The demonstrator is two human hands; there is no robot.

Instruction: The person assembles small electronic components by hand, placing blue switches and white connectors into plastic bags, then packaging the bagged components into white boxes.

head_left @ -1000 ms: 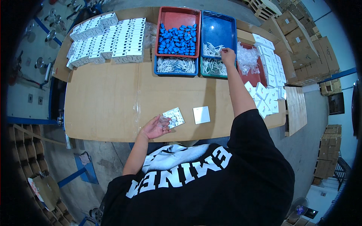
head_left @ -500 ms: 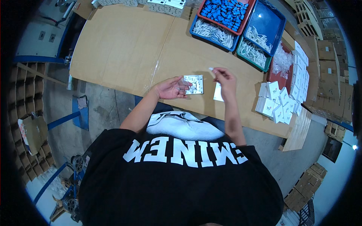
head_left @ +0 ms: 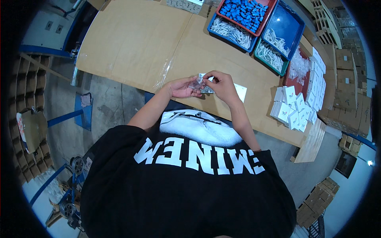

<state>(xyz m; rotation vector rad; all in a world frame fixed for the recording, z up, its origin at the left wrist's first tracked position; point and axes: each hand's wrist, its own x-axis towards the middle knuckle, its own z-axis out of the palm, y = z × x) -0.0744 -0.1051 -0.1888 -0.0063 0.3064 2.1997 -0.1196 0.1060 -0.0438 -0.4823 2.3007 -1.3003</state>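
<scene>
Both hands meet over the near edge of a cardboard-covered table [head_left: 131,43] on a concrete floor [head_left: 109,99].
A red tray [head_left: 271,12] of blue pieces [head_left: 246,14], blue trays [head_left: 285,20] and a green tray [head_left: 270,66] stand at the far side; white boxes [head_left: 291,109] pile up at the right, brown cartons [head_left: 349,87] beyond. The left hand [head_left: 184,87], half curled, holds clear plastic [head_left: 195,83] over a patterned card [head_left: 207,91]; a white square [head_left: 240,92] lies just beside, to the right. Half a second ago the right hand [head_left: 222,86] was apart, above that square, pinching a small white piece; now its thumb and finger are drawn together at the plastic. Whether they grip anything, I cannot tell.
</scene>
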